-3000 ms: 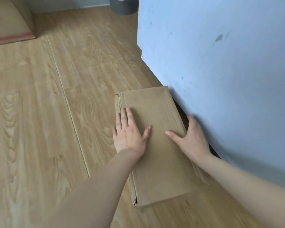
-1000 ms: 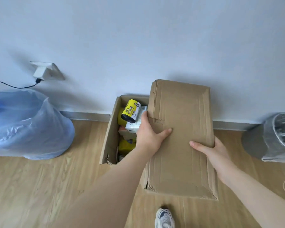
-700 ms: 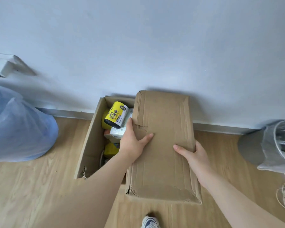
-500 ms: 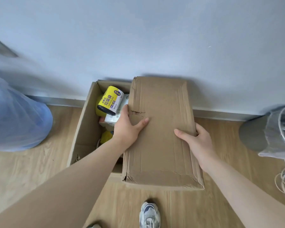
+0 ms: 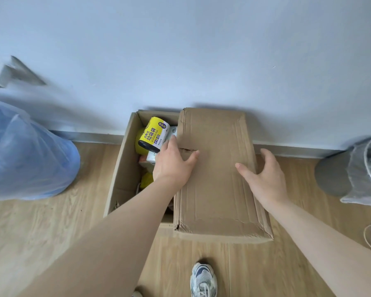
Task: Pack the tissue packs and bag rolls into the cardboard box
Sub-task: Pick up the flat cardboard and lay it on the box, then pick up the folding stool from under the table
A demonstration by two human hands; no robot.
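Comparing against the frame from half a second back, I see one real change. The right hand (image 5: 266, 176) then had its fingers wrapped over the right edge of the wide brown cardboard flap (image 5: 214, 179), and it has since let go of that edge. Its fingers are now spread and nearly straight, just past the edge right of centre frame, and only the thumb tip rests on the flap's top face. The left hand (image 5: 174, 166) has stayed put at centre frame. Its thumb lies on top of the flap near a small tear and its fingers reach over the flap's left edge, so I read it as pinching that edge.

The open brown cardboard box (image 5: 119, 168) sits on the pale wooden floor (image 5: 51, 232) against the white wall (image 5: 201, 50), with the flap covering its right part. In the uncovered left part, at the box's upper end, a yellow bag roll with a black end (image 5: 153, 133) lies tilted on a white tissue pack (image 5: 152, 157), and more yellow shows beneath. Both forearms stretch in from the lower edge of the frame. A translucent blue plastic bag (image 5: 26, 159) sits at left, a grey bin lined with clear plastic (image 5: 330, 174) at right, and a white sneaker (image 5: 202, 279) at bottom centre.
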